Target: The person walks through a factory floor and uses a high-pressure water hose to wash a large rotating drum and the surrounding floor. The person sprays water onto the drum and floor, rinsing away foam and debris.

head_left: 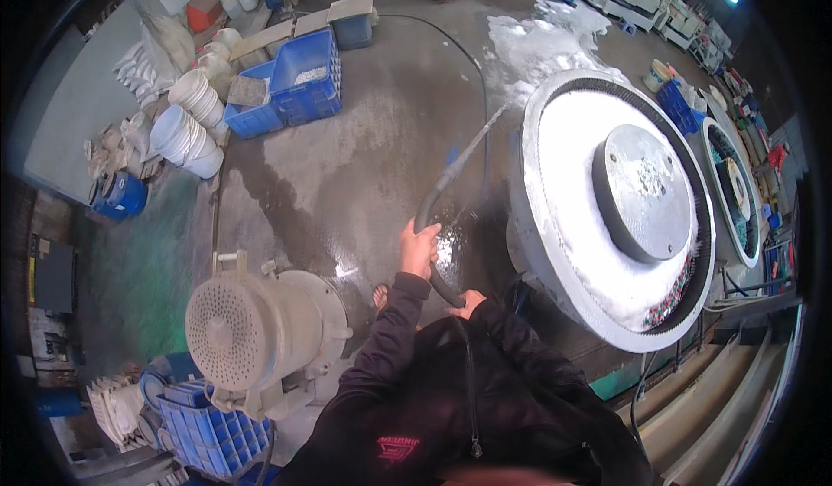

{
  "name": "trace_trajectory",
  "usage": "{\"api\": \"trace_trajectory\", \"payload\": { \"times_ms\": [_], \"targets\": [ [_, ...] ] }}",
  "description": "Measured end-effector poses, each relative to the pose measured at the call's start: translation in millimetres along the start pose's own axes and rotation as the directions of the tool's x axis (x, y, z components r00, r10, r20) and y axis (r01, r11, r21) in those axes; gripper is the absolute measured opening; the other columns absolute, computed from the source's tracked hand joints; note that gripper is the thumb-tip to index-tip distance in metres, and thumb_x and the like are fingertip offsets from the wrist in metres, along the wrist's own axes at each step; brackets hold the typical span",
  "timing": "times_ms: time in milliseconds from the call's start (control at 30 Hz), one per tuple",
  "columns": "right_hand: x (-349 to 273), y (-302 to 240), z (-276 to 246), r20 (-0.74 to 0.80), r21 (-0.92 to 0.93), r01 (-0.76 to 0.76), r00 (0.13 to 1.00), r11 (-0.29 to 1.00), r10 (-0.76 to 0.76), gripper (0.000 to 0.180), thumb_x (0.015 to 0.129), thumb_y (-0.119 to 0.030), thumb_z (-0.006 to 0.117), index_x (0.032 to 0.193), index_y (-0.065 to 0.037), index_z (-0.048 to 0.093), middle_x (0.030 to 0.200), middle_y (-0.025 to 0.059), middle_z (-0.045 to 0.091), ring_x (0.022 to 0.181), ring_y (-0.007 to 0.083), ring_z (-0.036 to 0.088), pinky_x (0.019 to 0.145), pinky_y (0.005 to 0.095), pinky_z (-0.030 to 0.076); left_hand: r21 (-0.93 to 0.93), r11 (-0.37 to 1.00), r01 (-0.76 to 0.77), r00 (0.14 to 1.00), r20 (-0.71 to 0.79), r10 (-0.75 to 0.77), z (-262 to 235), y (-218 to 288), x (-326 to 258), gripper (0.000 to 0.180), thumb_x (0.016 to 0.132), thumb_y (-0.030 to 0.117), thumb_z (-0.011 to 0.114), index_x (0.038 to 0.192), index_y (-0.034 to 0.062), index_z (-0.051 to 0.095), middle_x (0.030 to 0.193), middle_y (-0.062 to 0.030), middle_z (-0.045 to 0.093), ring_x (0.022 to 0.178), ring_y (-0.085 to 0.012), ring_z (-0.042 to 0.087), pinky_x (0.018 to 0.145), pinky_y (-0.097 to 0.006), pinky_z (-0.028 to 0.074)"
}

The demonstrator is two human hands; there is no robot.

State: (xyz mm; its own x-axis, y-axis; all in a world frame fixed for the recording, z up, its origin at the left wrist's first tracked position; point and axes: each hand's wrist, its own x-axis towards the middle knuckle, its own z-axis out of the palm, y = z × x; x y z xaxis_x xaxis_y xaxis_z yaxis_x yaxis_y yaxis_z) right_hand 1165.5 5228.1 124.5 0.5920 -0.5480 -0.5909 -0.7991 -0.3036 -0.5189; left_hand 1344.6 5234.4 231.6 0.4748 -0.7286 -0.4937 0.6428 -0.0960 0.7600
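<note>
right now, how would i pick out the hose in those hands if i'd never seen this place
Find the big round tub of white foam on the right. Just to its left, the person's left hand and right hand grip a thick, dark, curving hose. Its thickness and the pale spray leaving its far end set it apart from the thin dark line on the floor.

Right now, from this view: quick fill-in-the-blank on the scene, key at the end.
1. The left hand and right hand hold the hose; the ____ one is farther forward.
2. The nearest round tub stands to the person's ____.
3. The bin beside the stacked buckets is coloured ____.

Missing words: left; right; blue.
</note>
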Motion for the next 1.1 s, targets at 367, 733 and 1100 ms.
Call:
{"api": "trace_trajectory", "payload": {
  "times_ms": [367, 733, 1100],
  "targets": [
    [148.1, -156.3, -67.3, 0.017, -0.036, -0.287, 0.958, 0.957, 0.287, 0.041, 0.071, -0.038, 0.058, 0.09, -0.003, 0.066, 0.096, 0.0207, 0.061, 0.096, 0.0349, 0.058, 0.081, 0.041, 0.046, 0.31, 0.948, 0.071, 0.997, 0.002, -0.076, -75.4, 104.3, 233.6, 0.023, 0.073, 0.009, 0.061, 0.095, 0.0021, 0.058, 0.055, 0.0002, 0.043, 0.039, -0.0098, 0.039, 0.035, -0.026, 0.029],
    [229.0, -273.3, -142.2, -0.075, 0.229, -0.347, 0.925, 0.91, 0.371, 0.029, 0.064, -0.025, 0.057, 0.077, -0.002, 0.067, 0.082, 0.0211, 0.062, 0.081, 0.0356, 0.061, 0.073, 0.0404, 0.048, 0.441, 0.808, 0.39, 0.863, 0.131, -0.488, -67.2, 197.4, 379.5, 0.019, 0.077, 0.004, 0.057, 0.095, 0.0039, 0.055, 0.058, 0.0017, 0.043, 0.04, -0.0072, 0.036, 0.036, -0.024, 0.029],
    [323.5, -250.4, -201.1, -0.058, 0.31, -0.413, 0.891, 0.856, 0.451, 0.03, 0.07, -0.025, 0.054, 0.078, 0.002, 0.065, 0.08, 0.0236, 0.061, 0.079, 0.0372, 0.061, 0.071, 0.0428, 0.048, 0.408, 0.85, 0.332, 0.831, 0.3, -0.469, 5.1, 231.2, 479.0, 0.023, 0.078, 0.003, 0.055, 0.1, 0.0062, 0.051, 0.053, 0.0062, 0.034, 0.04, -0.0031, 0.029, 0.036, -0.021, 0.024]
  ]
}}
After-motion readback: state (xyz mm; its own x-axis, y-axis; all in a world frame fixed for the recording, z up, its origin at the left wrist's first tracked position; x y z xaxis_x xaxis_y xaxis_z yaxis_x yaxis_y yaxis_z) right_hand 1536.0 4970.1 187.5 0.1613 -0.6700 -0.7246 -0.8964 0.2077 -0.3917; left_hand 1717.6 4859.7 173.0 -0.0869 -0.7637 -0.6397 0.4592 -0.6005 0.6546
